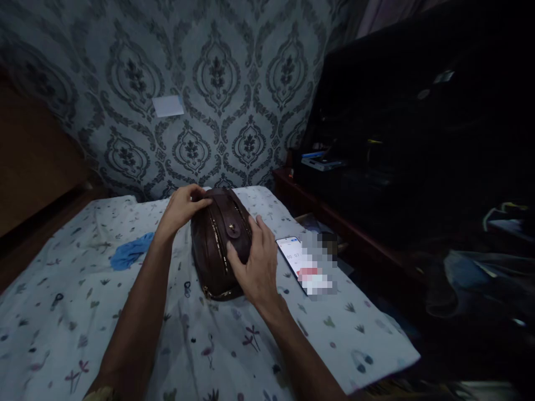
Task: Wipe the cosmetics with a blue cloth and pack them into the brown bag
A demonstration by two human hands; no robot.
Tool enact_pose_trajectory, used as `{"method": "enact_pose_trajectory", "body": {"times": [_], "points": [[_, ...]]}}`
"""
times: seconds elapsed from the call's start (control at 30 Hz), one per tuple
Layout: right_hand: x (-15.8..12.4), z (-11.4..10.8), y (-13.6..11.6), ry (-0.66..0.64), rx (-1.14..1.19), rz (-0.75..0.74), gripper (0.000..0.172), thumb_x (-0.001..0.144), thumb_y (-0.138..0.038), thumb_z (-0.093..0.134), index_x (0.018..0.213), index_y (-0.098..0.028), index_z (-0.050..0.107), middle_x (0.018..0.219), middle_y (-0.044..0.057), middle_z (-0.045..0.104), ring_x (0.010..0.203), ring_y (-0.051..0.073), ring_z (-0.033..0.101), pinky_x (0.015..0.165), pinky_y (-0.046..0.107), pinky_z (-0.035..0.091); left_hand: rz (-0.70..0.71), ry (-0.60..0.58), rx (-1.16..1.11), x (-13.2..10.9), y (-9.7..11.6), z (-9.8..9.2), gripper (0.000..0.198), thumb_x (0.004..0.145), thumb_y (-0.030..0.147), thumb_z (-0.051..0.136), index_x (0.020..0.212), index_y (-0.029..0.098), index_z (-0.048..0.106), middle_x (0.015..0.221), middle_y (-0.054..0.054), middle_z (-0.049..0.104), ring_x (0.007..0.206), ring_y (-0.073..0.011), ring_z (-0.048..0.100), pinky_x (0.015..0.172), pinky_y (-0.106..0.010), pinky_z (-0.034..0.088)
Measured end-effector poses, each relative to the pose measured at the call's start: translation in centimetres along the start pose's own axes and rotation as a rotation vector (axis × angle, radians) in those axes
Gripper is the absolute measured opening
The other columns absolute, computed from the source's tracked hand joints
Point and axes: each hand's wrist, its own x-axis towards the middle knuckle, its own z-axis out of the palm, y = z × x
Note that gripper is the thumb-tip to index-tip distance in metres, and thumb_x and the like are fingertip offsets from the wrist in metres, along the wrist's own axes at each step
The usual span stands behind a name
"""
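A dark brown leather bag point(204, 245) with gold zippers and a strap fixed by a metal stud lies on the patterned white sheet point(209, 345). My left hand point(183, 207) is at the bag's far left top edge, thumb and fingers pinched together; what they grip is too small to make out. On the right side of the bag rests my right hand point(257, 259), its thumb and fingers spread over the leather. Just right of that hand a lit phone point(291, 253) lies on the sheet, partly covered by a blurred patch.
A crumpled blue cloth point(131, 252) lies left of my left forearm. Patterned wallpaper with a white plate point(168, 106) rises behind the bed. A dark red wooden ledge point(317, 203) runs along the right, with small items on it. Brown wooden furniture point(33, 161) stands at the left.
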Motion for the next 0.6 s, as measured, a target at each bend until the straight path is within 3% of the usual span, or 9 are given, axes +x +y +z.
{"method": "enact_pose_trajectory", "body": {"times": [0.13,0.3,0.6], "points": [[-0.74,0.26,0.06,0.023,0.018,0.042,0.060,0.090,-0.038,0.057,0.145,-0.017,0.042,0.148,0.021,0.048,0.138,0.034,0.046,0.110,0.059,0.043,-0.013,0.064,0.115,-0.60,0.40,-0.26,0.024,0.076,0.041,0.062,0.071,0.018,0.066,0.070,-0.001,0.063,0.073,-0.0187,0.056,0.068,-0.029,0.041],[-0.95,0.49,0.23,0.034,0.018,0.013,0.056,0.091,-0.039,0.057,0.142,-0.017,0.046,0.146,0.021,0.049,0.136,0.034,0.047,0.109,0.059,0.043,-0.051,0.121,0.166,-0.39,0.93,0.17,0.020,0.076,0.036,0.063,0.072,0.018,0.068,0.079,-0.003,0.066,0.075,-0.0197,0.057,0.071,-0.031,0.041],[-0.96,0.37,0.36,0.036,0.019,-0.019,0.054,0.093,-0.037,0.055,0.143,-0.018,0.046,0.146,0.020,0.049,0.135,0.033,0.048,0.110,0.059,0.044,-0.060,0.021,0.059,-0.21,0.41,-0.02,0.021,0.076,0.037,0.062,0.074,0.016,0.065,0.068,0.001,0.058,0.068,-0.0162,0.052,0.065,-0.029,0.037]]}}
